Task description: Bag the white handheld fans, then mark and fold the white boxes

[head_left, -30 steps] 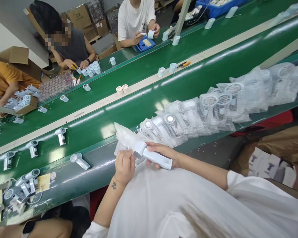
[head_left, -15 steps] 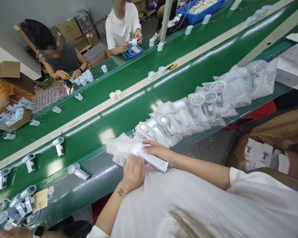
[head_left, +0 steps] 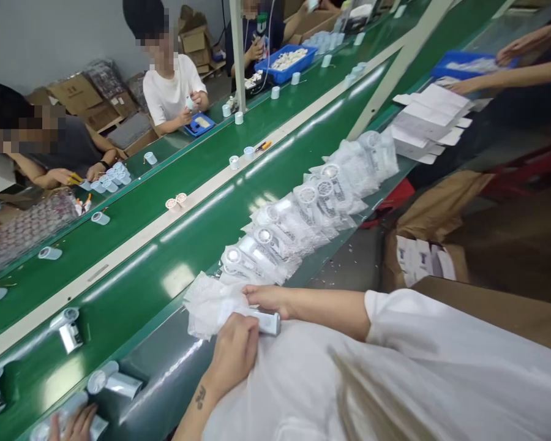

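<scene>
As it lies crosswise, the fan points handle rightward.

readable text: none that I can make out | fan: no legible marking | wrist tattoo: too small to read | white boxes in carton: dark print, blurred

Bubble-wrap bag – crinkly clear plastic; fan handle – smooth, glossy.
</scene>
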A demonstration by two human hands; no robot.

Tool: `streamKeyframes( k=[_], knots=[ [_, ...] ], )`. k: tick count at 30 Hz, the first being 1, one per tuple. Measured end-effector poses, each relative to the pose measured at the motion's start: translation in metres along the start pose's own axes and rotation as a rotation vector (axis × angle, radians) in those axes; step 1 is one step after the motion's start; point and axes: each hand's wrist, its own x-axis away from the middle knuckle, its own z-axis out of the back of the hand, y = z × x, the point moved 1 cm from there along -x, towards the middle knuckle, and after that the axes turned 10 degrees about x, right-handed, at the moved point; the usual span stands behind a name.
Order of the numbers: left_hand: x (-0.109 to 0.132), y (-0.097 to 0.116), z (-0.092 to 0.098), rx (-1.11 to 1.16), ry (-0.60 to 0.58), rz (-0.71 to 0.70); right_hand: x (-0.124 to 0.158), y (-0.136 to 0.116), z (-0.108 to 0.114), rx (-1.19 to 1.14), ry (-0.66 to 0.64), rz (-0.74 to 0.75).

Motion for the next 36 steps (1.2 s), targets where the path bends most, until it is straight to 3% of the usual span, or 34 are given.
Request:
streamKeyframes(
  k=[4,6,8,10,12,14,15,17,18,20,22,24,25,27,29,30,32,34,35,36],
  knots=[
    [-0.012,0.006,-0.001,0.181,0.038,0.134,-0.006,-0.002,-0.003,-0.069,-0.168,-0.043],
    [-0.016,0.006,0.002,0.284,0.028,0.173,-0.006,-0.005,-0.007,-0.025,-0.132,-0.055],
    [-0.017,0.003,0.012,0.37,0.209,0.253,0.001,-0.013,-0.011,0.168,-0.005,-0.027],
    [-0.016,0.0,0.027,0.448,0.418,0.338,0.02,-0.027,-0.014,0.49,0.115,0.121],
    [-0.014,0.001,0.041,0.534,0.45,0.364,0.047,-0.044,-0.017,0.824,0.136,0.366],
    [-0.011,0.01,0.053,0.613,0.418,0.335,0.073,-0.057,-0.016,0.982,0.043,0.537],
    [-0.01,0.016,0.057,0.66,0.421,0.311,0.082,-0.06,-0.014,0.951,-0.047,0.534],
    [-0.009,0.031,0.059,0.776,0.426,0.251,0.086,-0.06,-0.005,0.669,-0.188,0.402],
    [-0.011,0.039,0.056,0.839,0.375,0.218,0.081,-0.057,0.0,0.471,-0.193,0.31],
    [-0.018,0.051,0.042,0.938,0.127,0.162,0.063,-0.045,0.006,0.154,-0.109,0.121],
    [-0.029,0.06,0.022,0.951,-0.237,0.103,0.043,-0.028,0.005,0.095,-0.071,-0.041],
    [-0.039,0.066,0.006,0.864,-0.536,0.019,0.03,-0.013,-0.001,0.215,-0.143,-0.12],
    [-0.042,0.068,0.003,0.809,-0.626,-0.028,0.028,-0.008,-0.003,0.278,-0.172,-0.089],
    [-0.042,0.066,0.005,0.745,-0.721,-0.078,0.028,-0.01,0.0,0.365,-0.138,0.121],
    [-0.032,0.052,0.018,0.797,-0.711,0.007,0.028,-0.022,0.016,0.48,0.055,0.425],
    [-0.024,0.039,0.026,0.836,-0.65,0.096,0.026,-0.031,0.029,0.579,0.213,0.569],
    [-0.005,0.0,0.044,0.864,-0.353,0.314,0.015,-0.046,0.056,0.842,0.566,0.786],
    [0.017,-0.049,0.063,0.696,0.211,0.532,-0.005,-0.053,0.079,1.115,0.809,0.896],
    [0.03,-0.073,0.073,0.547,0.51,0.628,-0.017,-0.053,0.087,1.233,0.883,0.921],
    [0.043,-0.096,0.083,0.353,0.732,0.73,-0.028,-0.051,0.092,1.336,0.936,0.932]
  ],
)
